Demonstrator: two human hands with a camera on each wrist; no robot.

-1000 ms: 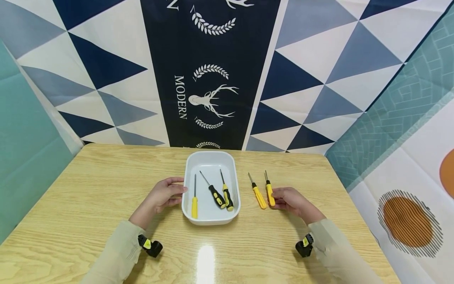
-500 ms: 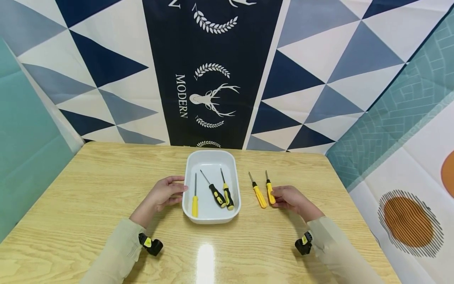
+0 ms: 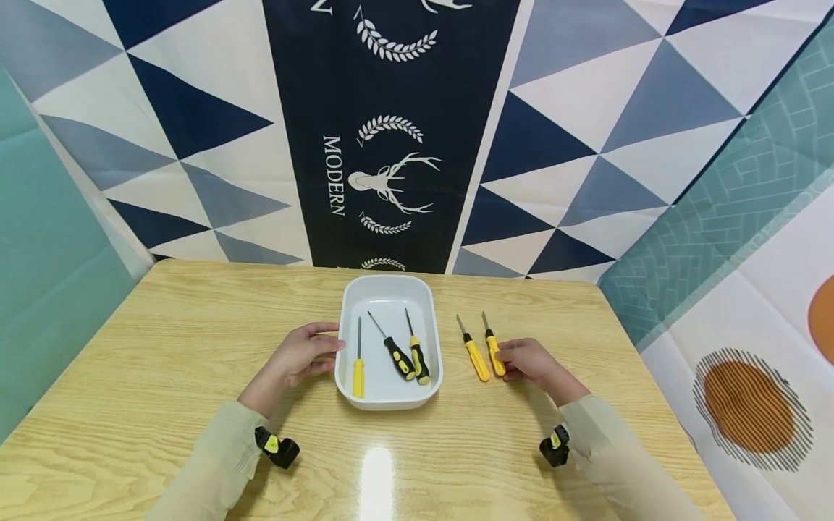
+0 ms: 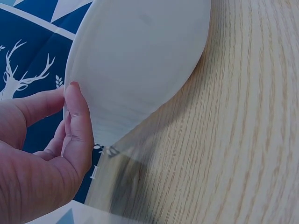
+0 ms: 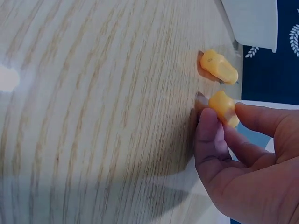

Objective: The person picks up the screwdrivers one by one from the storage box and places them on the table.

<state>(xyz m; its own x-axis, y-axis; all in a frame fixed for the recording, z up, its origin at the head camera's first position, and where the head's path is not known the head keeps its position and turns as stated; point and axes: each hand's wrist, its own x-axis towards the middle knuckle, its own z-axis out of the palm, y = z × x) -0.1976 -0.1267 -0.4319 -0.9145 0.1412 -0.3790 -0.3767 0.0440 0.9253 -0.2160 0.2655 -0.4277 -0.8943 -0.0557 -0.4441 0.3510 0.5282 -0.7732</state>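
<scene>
In the head view, my left hand [image 3: 302, 356] holds the left rim of a white tray [image 3: 389, 406]; the left wrist view shows thumb and fingers at the tray's wall [image 4: 140, 56]. Three screwdrivers lie inside: one with a plain yellow handle [image 3: 358, 378], and two with black-and-yellow handles, a left one [image 3: 399, 360] and a right one [image 3: 419, 360]. To the right of the tray, my right hand [image 3: 531, 362] pinches the yellow handle of a screwdriver [image 3: 493, 350], whose handle end [image 5: 221, 106] shows between thumb and fingers in the right wrist view. A similar yellow screwdriver [image 3: 477, 360] lies just left of it.
Everything stands on a wood-grain table [image 3: 456, 463]. Behind it hangs a patterned cloth [image 3: 384, 181], close to the table's back edge. A camera is strapped to each wrist, the left one [image 3: 276, 447] and the right one [image 3: 555, 446] both near the tabletop.
The screwdriver in my right hand has swung slightly, its tip shifting left towards the other yellow one. My right hand has moved a little. The left hand and tray keep their place.
</scene>
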